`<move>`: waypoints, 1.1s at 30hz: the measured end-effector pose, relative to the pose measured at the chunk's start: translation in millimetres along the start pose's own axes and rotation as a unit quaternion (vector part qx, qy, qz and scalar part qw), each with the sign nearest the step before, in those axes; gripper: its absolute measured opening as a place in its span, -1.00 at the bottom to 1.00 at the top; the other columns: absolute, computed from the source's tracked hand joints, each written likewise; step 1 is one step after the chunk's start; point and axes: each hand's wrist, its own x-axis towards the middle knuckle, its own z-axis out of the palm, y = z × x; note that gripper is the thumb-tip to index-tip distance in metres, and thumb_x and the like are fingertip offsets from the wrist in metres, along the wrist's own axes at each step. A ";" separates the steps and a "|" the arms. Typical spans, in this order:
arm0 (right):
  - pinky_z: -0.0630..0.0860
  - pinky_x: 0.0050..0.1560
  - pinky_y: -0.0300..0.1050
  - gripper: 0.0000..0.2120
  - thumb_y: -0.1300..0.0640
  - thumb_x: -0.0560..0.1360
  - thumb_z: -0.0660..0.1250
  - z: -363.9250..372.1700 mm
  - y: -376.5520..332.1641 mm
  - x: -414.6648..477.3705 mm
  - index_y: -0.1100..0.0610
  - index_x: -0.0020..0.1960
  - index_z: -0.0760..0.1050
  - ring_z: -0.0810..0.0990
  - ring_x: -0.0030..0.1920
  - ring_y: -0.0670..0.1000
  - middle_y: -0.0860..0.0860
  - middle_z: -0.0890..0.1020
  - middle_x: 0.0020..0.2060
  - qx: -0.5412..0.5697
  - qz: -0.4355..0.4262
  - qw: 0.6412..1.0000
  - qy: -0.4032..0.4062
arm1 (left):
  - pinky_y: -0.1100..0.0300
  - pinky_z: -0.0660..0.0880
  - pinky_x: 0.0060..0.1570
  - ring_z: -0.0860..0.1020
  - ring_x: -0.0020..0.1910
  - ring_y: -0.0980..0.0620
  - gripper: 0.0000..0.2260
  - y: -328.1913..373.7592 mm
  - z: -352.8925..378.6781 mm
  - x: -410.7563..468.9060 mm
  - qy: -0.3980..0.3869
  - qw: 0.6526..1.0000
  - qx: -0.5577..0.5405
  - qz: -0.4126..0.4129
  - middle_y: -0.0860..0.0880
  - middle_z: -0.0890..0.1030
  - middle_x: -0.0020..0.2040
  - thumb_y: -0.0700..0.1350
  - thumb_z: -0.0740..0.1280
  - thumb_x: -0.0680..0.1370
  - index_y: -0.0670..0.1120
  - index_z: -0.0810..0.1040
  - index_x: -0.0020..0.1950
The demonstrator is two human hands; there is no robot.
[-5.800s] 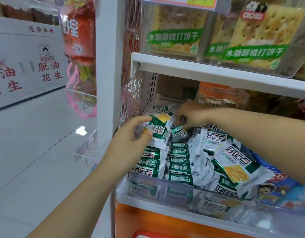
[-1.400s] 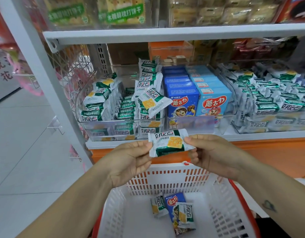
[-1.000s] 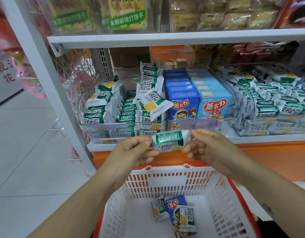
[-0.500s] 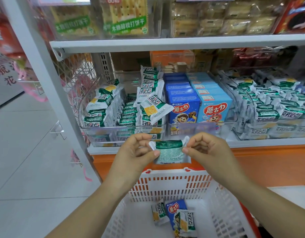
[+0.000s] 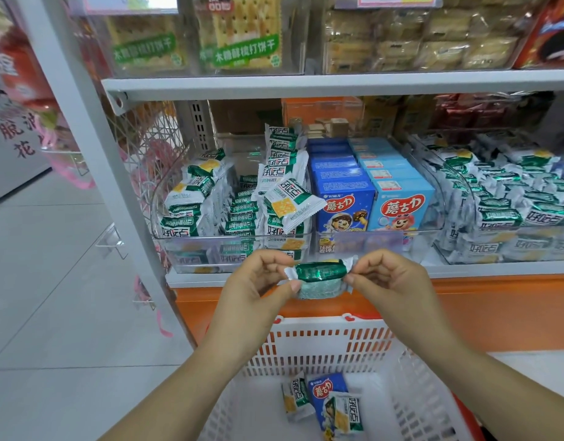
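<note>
Turned over since the earlier look: the cracker packet (image 5: 318,275), which had shown its printed front, now showed its green edge and pale underside.

Item: one cracker packet, foil-wrapped, green and white.
Location: held in the air in front of the shelf (image 5: 465,269), above the basket (image 5: 322,324), which stood at six o'clock from it.
Hold: the left hand (image 5: 255,289) pinched the crimped end at nine o'clock between thumb and fingertips. The right hand (image 5: 392,281) pinched the opposite crimp at three o'clock in the same way. Both hands had their other fingers curled in.
Handling, as judged: light, with a slick, crinkly wrapper and brittle contents. It was best taken by the flat sealed ends, as it was held, or lightly across the broad faces. Squeezing the middle would likely break the crackers.

Nearby stock: a clear bin (image 5: 229,249) of matching packets at eleven o'clock from the held packet, and blue boxes (image 5: 345,206) at one o'clock.
Basket contents: two like packets (image 5: 295,397) and one blue box (image 5: 325,389), lying loose on the basket floor.
</note>
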 end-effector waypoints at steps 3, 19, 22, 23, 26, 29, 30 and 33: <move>0.51 -0.20 -0.39 -0.85 0.33 0.39 0.45 0.6 -2.6 -0.8 0.10 -0.21 0.57 0.61 -0.28 -0.17 -0.08 0.67 -0.30 0.018 0.010 1.000 0.004 | 0.31 0.49 -0.20 0.58 -0.27 0.19 -0.81 -0.8 -1.0 2.7 0.017 1.000 -0.003 -0.023 0.16 0.56 -0.19 -0.26 0.37 0.51 0.04 0.54 -0.02; 0.51 0.07 -0.25 -0.69 0.04 0.31 0.50 -11.0 -16.6 0.2 -0.18 0.02 0.59 0.57 0.08 -0.18 -0.28 0.54 0.13 -0.057 -0.068 0.979 -0.185 | 0.14 0.60 -0.19 0.63 -0.16 0.01 -0.88 7.8 -2.0 6.7 -0.010 0.935 -0.197 -0.295 -0.11 0.67 -0.02 -0.18 0.39 0.50 -0.07 0.63 0.01; 0.46 0.02 -0.33 -0.55 0.16 0.36 0.52 -7.2 -13.9 1.2 -0.25 0.10 0.48 0.53 0.09 -0.19 -0.27 0.54 0.09 -0.202 -0.172 0.948 -0.175 | 0.16 0.62 -0.21 0.65 -0.26 0.02 -0.82 9.9 -3.7 6.2 -0.022 0.926 -0.207 -0.315 -0.10 0.67 -0.02 -0.12 0.41 0.47 -0.10 0.63 0.06; 0.46 -0.03 -0.34 -0.56 0.19 0.37 0.51 -5.5 -14.3 1.5 -0.25 0.06 0.48 0.54 0.02 -0.19 -0.26 0.57 0.03 -0.207 -0.181 0.949 -0.157 | 0.16 0.62 -0.19 0.65 -0.26 0.03 -0.79 11.3 -3.5 5.1 -0.032 0.926 -0.205 -0.315 -0.09 0.68 -0.05 -0.10 0.42 0.46 -0.11 0.62 0.08; 0.42 -0.22 -0.39 -0.65 0.20 0.38 0.50 -3.5 -19.9 2.2 -0.21 -0.06 0.50 0.54 -0.22 -0.19 -0.32 0.60 -0.17 -0.189 -0.153 0.962 -0.121 | 0.14 0.59 -0.14 0.62 -0.29 0.08 -0.71 17.0 -5.5 4.9 -0.054 0.935 -0.178 -0.301 -0.01 0.65 -0.18 0.06 0.40 0.41 -0.08 0.59 0.02; 0.40 -0.34 -0.39 -0.76 0.16 0.39 0.49 -3.0 -25.4 5.0 -0.15 -0.11 0.53 0.49 -0.36 -0.19 -0.27 0.59 -0.33 -0.156 -0.097 0.976 -0.114 | 0.12 0.53 -0.01 0.58 -0.19 0.07 -0.56 20.5 -15.1 6.6 -0.074 0.962 -0.091 -0.248 0.07 0.63 -0.16 0.34 0.33 0.32 0.00 0.59 -0.08; 0.45 -0.32 -0.33 -0.78 0.16 0.39 0.49 -2.2 -27.7 6.4 -0.13 -0.12 0.54 0.51 -0.36 -0.17 -0.25 0.62 -0.33 -0.138 -0.084 0.980 -0.112 | 0.10 0.50 0.08 0.59 -0.09 0.10 -0.52 20.6 -19.3 6.8 -0.080 0.972 -0.046 -0.217 0.11 0.66 -0.07 0.42 0.30 0.29 0.08 0.62 -0.07; 0.59 -0.12 -0.01 -0.84 0.12 0.39 0.49 5.8 -32.7 11.3 -0.10 -0.12 0.56 0.64 -0.18 0.03 -0.14 0.69 -0.21 -0.115 -0.054 0.986 -0.110 | 0.16 0.47 0.16 0.61 0.03 0.17 -0.75 25.4 -26.9 3.2 -0.090 0.990 0.037 -0.103 0.16 0.67 0.01 0.23 0.34 0.43 0.15 0.62 0.01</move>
